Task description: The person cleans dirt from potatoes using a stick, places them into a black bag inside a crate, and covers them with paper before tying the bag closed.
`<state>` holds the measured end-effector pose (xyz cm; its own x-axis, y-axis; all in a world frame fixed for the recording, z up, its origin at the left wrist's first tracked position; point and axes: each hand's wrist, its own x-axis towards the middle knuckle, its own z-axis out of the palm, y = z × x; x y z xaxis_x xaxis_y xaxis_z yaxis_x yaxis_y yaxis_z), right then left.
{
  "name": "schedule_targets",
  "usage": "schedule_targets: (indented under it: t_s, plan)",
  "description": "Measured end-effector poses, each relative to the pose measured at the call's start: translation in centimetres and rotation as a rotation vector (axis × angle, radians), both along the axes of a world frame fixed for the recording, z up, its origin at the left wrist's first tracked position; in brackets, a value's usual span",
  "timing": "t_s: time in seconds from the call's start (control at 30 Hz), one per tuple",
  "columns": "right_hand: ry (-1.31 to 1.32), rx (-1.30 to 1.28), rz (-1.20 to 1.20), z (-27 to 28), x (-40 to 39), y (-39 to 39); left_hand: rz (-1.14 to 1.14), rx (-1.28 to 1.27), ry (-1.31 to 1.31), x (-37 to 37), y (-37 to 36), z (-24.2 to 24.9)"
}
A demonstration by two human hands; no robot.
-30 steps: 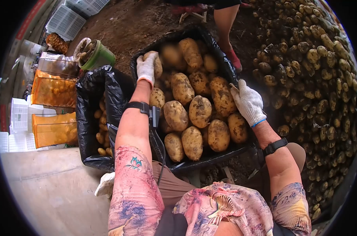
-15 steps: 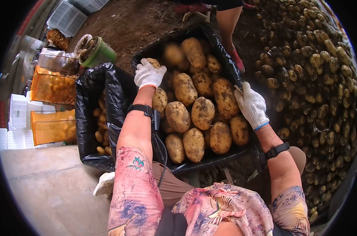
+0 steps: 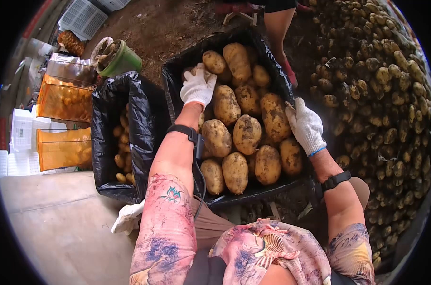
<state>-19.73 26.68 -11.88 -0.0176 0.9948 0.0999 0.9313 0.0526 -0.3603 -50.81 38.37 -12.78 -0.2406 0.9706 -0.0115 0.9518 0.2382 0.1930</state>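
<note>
My left hand (image 3: 198, 86), in a white knit glove, reaches into the far left corner of a crate (image 3: 227, 202) lined with black plastic. Its fingers are curled over a potato (image 3: 188, 71) that is mostly hidden beneath them. Large, soil-stained potatoes (image 3: 247, 134) fill the crate, several standing on end side by side. On the right side, my gloved right hand (image 3: 306, 127) grips the crate's rim, its fingertips near a small brownish bit that I cannot make out.
Left of the crate stands a black-lined box (image 3: 111, 142) with smaller potatoes. Beyond are a green bucket (image 3: 125, 61) and orange mesh bags (image 3: 65, 102). A large potato heap (image 3: 367, 118) covers the ground at right. Another person's leg (image 3: 278, 35) is beside the far rim.
My left hand has moved right and down into the crate's corner with its potato. A blurred potato near the far side now lies still. My right hand stays at the rim.
</note>
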Motion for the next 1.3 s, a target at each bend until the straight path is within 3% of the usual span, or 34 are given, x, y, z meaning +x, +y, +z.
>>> schedule_targets:
  t_s: [0.17, 0.3, 0.33, 0.47, 0.57, 0.63, 0.77, 0.83, 0.9, 1.03, 1.13, 1.23, 1.3]
  plan:
    - [-0.005, 0.014, -0.001, -0.1, -0.1, -0.1, -0.011, 0.020, -0.015, 0.3, 0.0, -0.6]
    - [-0.017, 0.025, 0.000, -0.4, 0.0, 0.8, -0.092, -0.107, -0.164, -1.5, 1.5, -0.4]
    - [-0.015, 0.037, 0.000, -0.3, 0.0, 0.9, -0.082, -0.195, -0.179, -1.8, 1.5, 0.9]
    - [0.007, 0.042, 0.007, -0.9, 0.3, 1.3, -0.103, -0.050, -0.209, -3.6, -3.3, 4.3]
    - [0.034, 0.010, 0.012, -0.9, 0.4, 1.3, -0.209, -0.235, -0.265, -6.2, -7.6, 7.5]
    - [0.053, -0.012, 0.006, -0.5, 0.4, 1.1, -0.047, -0.419, -0.400, -5.6, -11.4, 12.6]
    - [0.020, 0.001, -0.027, 0.6, 0.2, 0.6, -0.130, -0.140, -0.356, -7.9, -16.7, 16.4]
    - [0.016, 0.145, -0.062, 0.9, 0.2, 0.1, -0.158, -0.098, -0.517, -8.5, -21.0, 18.4]
    - [-0.026, 0.278, -0.081, 0.6, 0.2, -0.1, -0.192, 0.025, -0.459, -9.2, -26.2, 20.0]
    - [-0.121, 0.414, 0.057, -0.3, 2.3, -0.8, 0.108, 0.291, -0.730, -13.2, -37.5, 19.6]
    - [-0.250, 0.378, 0.074, 1.1, 4.7, 0.6, 0.531, 0.507, -0.959, -16.9, -44.9, 16.0]
    - [-0.324, 0.332, 0.186, 5.0, 7.8, 4.1, 0.798, 0.450, -0.830, -17.6, -51.0, 12.3]
    - [-0.384, 0.392, 0.297, 8.7, 10.0, 6.5, 0.740, 0.386, -0.636, -17.8, -54.4, 8.9]
